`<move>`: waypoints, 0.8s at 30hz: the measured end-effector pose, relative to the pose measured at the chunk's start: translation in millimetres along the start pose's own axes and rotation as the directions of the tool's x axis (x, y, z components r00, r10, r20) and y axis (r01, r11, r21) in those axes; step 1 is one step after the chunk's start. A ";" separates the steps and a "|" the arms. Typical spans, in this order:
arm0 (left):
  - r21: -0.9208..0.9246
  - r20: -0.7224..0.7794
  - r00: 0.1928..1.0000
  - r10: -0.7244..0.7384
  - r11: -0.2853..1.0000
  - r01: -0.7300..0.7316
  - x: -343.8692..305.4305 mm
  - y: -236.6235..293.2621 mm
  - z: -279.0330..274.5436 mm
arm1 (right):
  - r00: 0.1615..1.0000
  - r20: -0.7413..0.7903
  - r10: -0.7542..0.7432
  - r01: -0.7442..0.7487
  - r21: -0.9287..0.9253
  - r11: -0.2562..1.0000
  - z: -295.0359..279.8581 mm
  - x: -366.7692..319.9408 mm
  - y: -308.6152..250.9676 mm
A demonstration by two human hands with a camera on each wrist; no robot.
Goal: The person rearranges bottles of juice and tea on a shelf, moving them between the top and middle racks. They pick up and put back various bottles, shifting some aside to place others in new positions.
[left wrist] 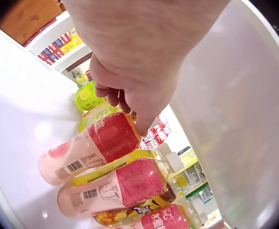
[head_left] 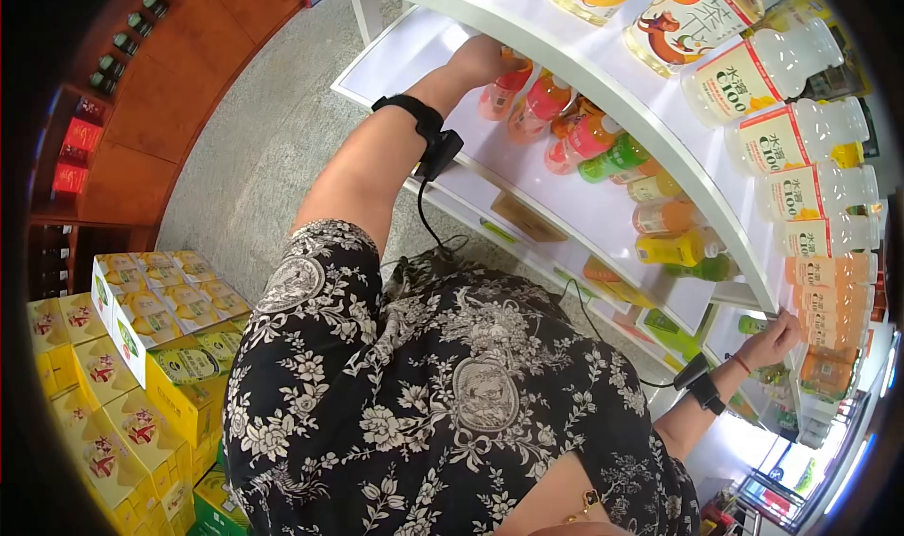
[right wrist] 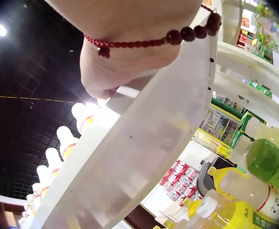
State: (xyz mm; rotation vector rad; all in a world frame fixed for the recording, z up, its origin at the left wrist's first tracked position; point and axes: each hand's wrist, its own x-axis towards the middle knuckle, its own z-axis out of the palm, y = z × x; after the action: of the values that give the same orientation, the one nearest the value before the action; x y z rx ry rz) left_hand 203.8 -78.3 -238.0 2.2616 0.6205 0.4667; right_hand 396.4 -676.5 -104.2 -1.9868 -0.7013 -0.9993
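Inside the lower white shelf, my left hand [head_left: 482,61] is at the top of a bottle of pink drink [head_left: 499,101] with a red-pink label. In the left wrist view, the thumb and curled fingers of my left hand [left wrist: 139,81] close around the neck end of this pink bottle [left wrist: 113,138], hiding its cap. A second pink bottle [left wrist: 139,183] stands beside it. My right hand [head_left: 774,340] grips the front edge of the upper shelf [head_left: 697,174], near the row's far end. The right wrist view shows my right hand [right wrist: 115,71] over that edge, its fingertips mostly hidden.
Clear-capped bottles [head_left: 730,80] with white labels line the upper shelf. Green, orange and yellow bottles [head_left: 670,247] continue along the lower shelf. Stacked yellow cartons [head_left: 122,376] stand at the left, before a wooden cabinet [head_left: 202,56]. Black cables [head_left: 428,221] hang from both wrist cameras.
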 end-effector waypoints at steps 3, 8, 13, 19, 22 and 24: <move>-0.037 -0.037 0.998 0.054 0.998 -0.056 -3.6 6.1 -0.1 | 0.999 -0.010 0.040 -0.041 -0.006 0.999 2.3 -0.6 -8.1; -0.114 -0.077 0.997 0.022 0.993 -0.031 -27.4 20.8 -12.7 | 1.000 -0.008 0.028 -0.028 -0.031 0.999 0.8 2.0 2.6; -0.119 -0.193 0.980 0.049 0.990 -0.072 -32.9 -8.9 -1.5 | 0.989 0.009 0.149 -0.148 -0.073 0.986 0.4 7.9 -19.9; -0.172 -0.026 0.988 0.155 0.973 -0.157 -0.6 -16.5 2.7 | 0.960 -0.039 0.277 -0.280 -0.139 0.950 -3.6 11.1 -53.5; -0.162 0.008 0.975 0.220 0.963 -0.216 12.7 -20.7 10.8 | 0.951 -0.153 0.270 -0.300 -0.225 0.927 -2.3 2.8 -72.2; -0.145 0.017 0.967 0.255 0.957 -0.250 17.8 -23.6 10.6 | 0.986 -0.109 0.129 -0.152 -0.241 0.959 2.1 -8.5 -86.3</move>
State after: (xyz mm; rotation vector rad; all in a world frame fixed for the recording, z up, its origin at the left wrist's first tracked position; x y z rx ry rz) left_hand 216.7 -59.7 -259.8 2.2159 0.2698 0.5755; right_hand 328.6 -629.5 -77.7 -2.1552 -0.3924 -1.1285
